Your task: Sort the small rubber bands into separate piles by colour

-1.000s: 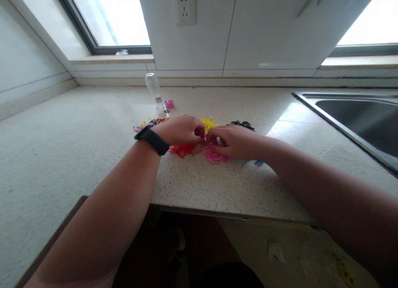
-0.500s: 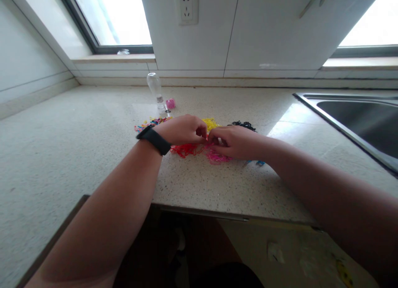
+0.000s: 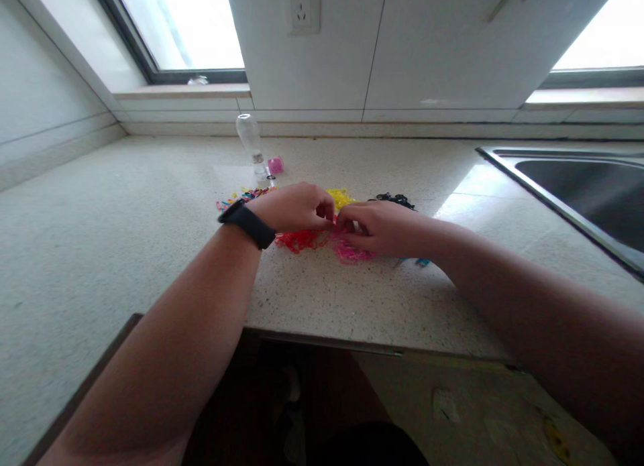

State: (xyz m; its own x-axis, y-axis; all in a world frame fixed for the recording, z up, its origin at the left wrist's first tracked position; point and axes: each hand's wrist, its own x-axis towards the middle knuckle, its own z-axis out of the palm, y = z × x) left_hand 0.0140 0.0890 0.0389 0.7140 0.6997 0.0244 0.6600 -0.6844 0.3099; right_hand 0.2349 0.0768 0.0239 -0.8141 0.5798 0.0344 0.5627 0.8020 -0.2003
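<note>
Small heaps of thin rubber bands lie on the speckled countertop: red, pink, yellow, black and a mixed-colour heap. My left hand, with a black wristband, hovers over the red heap with fingers curled in a pinch. My right hand meets it fingertip to fingertip above the red and pink heaps, also pinched. What the fingertips hold is too small to name.
A clear bottle lies tipped behind the heaps, with a pink cap beside it. A steel sink is set into the counter at the right. A wall socket sits above, between two windows.
Both hands stay pinched together over the red and pink heaps; only a slight shift of the view.
</note>
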